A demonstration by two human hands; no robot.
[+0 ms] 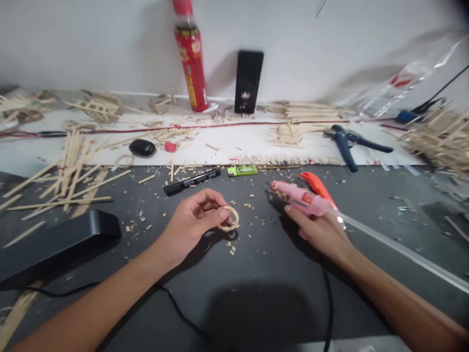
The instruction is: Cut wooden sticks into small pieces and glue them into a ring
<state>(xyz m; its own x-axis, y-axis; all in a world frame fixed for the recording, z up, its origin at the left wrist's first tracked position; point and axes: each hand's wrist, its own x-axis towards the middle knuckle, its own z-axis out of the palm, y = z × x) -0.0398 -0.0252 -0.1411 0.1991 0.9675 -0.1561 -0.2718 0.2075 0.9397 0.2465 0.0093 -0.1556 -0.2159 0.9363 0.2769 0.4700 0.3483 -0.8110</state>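
Observation:
Between the thumb and fingers of my left hand is a small pale wooden ring, held just above the dark tabletop. My right hand is wrapped round a pink hot glue gun, whose nozzle points left and away from me. A long clear glue stick sticks out of the gun's back end toward the lower right. Behind the gun lies an orange-red tool, partly covered by it; its kind is unclear. Small wood chips lie around the ring.
A black marker and a green lighter lie beyond my hands. Thin wooden sticks and a black box-shaped device are at left. Dark blue cutters, a phone and a red bottle are farther back.

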